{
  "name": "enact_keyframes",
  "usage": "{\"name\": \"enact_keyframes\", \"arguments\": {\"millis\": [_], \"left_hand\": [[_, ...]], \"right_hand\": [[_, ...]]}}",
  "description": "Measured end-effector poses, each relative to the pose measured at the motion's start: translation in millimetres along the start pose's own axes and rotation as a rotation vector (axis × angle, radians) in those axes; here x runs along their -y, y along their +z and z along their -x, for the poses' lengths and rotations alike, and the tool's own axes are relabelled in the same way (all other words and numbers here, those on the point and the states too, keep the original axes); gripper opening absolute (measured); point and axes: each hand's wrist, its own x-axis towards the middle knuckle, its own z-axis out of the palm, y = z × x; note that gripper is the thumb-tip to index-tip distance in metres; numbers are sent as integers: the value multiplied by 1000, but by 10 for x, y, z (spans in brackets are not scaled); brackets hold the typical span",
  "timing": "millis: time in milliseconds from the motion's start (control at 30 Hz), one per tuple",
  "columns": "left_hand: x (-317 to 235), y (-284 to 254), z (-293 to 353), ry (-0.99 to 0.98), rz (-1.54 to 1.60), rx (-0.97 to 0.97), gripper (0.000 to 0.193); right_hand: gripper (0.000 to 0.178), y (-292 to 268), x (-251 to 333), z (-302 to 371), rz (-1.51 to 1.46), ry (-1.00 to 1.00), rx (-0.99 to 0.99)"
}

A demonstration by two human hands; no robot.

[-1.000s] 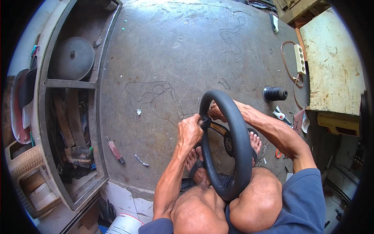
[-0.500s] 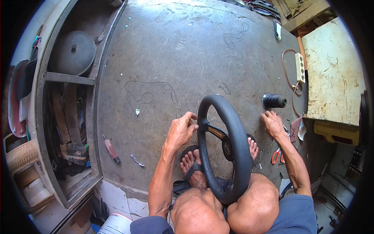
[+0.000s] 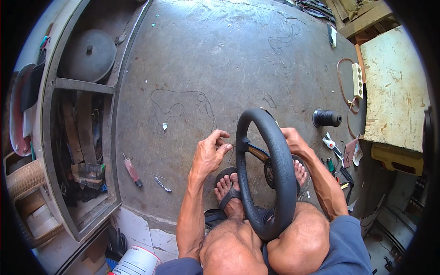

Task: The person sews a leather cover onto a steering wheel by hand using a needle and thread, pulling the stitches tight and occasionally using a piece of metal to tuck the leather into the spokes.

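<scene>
A black steering wheel [image 3: 285, 178] with a bronze-coloured spoke [image 3: 258, 152] stands upright, leaning between my knees and feet. Beside its left rim is my left hand [image 3: 211, 153]. Its index finger and thumb tips are apart, while the other fingers curl inward; a thin dark line shows by the thumb, too fine to identify. Dark thread [image 3: 201, 98] runs loosely over the floor toward this hand. My right hand [image 3: 292, 139] reaches behind the wheel's right rim, which hides its fingertips. To its right a spool of black thread [image 3: 327, 118] lies on its side.
Right of my right forearm lie a white-and-dark hand tool [image 3: 332, 145] and a green-handled tool [image 3: 330, 165]. A power strip [image 3: 357, 81] stands by a scuffed pale box [image 3: 394, 87]. At left are a reddish tube [image 3: 132, 173] and an open metal-framed cabinet [image 3: 82, 87].
My right hand has moved left from the floor near the spool to behind the wheel rim. The orange-handled tool has gone from sight by my forearm. My left hand stays beside the wheel.
</scene>
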Motion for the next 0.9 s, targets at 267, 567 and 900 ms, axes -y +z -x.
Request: {"name": "enact_keyframes", "arguments": {"millis": [267, 567, 900], "left_hand": [[-62, 21, -93, -4, 21, 33, 26], [-75, -93, -114, 30, 43, 12, 26], [-96, -183, 35, 172, -56, -82, 25]], "right_hand": [[23, -1088, -1130, 1328, 657, 265, -726], [37, -750, -711, 1065, 685, 80, -756], [26, 505, -278, -214, -331, -64, -15]]}}
